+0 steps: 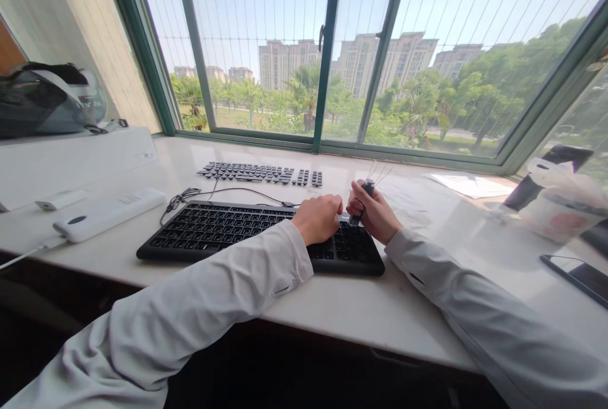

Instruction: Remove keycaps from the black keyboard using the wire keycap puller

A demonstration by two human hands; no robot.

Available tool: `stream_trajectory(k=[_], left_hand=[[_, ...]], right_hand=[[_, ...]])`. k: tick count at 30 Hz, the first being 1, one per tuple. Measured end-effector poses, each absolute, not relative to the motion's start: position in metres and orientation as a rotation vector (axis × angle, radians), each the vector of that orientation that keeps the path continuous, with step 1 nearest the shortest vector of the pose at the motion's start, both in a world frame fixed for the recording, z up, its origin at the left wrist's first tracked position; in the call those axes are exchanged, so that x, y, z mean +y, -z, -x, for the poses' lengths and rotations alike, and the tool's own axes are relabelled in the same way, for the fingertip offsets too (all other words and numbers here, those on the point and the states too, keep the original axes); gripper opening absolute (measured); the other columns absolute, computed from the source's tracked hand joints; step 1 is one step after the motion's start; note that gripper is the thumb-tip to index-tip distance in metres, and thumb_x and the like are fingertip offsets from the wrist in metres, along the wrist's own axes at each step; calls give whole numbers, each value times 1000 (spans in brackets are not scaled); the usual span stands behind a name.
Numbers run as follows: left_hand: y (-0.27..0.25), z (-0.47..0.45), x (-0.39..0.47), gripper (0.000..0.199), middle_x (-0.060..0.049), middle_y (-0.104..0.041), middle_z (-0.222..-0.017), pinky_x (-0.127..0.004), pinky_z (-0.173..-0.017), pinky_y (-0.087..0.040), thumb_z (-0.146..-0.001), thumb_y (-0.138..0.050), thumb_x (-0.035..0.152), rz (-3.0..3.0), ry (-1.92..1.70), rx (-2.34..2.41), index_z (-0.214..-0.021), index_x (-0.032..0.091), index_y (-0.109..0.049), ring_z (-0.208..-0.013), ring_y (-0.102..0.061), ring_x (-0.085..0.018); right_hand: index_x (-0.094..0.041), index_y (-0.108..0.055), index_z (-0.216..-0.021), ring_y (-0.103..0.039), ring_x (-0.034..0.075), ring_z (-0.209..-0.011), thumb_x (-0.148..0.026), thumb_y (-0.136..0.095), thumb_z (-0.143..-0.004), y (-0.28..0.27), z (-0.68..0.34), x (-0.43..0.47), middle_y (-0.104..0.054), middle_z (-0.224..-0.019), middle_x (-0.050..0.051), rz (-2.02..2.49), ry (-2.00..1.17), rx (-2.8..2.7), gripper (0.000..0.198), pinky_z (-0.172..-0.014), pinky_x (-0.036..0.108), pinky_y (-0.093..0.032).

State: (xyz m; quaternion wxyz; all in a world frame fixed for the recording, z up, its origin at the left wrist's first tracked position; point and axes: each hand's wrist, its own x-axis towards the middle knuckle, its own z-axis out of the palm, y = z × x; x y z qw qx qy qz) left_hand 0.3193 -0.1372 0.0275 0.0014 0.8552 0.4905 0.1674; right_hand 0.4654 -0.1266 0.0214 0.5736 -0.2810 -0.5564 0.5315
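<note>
A black keyboard (223, 225) with its keycaps off lies near the desk's front edge, bare switches showing. Over its right part, my right hand (375, 209) is closed round a small dark keyboard cleaning brush (368, 188). Thin wire loops stick up from the brush's top, and its dark lower end points down at the number-pad keys. Just to the left, my left hand (320, 218) is curled closed at the keyboard, its fingertips hidden from me. Behind the keyboard, loose black keycaps (251, 172) are laid out in keyboard order.
The keyboard's cable (183, 199) coils behind its left end. A white power strip (109, 214) lies left, near a white box (71, 165) with a dark bag (52, 99) on it. At right are a phone (582, 276), a paper sheet (470, 185) and a white tub (560, 213). Windows stand behind.
</note>
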Motion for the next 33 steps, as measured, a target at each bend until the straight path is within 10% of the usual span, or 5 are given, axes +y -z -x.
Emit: stream_trajectory(k=[33], left_hand=[[-29, -314, -142, 22, -7, -61, -97, -34, -61, -49, -82, -46, 16, -2969, -571, 1444, -102, 17, -52, -76, -65, -24]], right_hand=[[-21, -44, -73, -33, 9, -50, -41, -51, -93, -4, -472, -137, -39, -55, -6, 769, -747, -1665, 30, -52, 28, -29]])
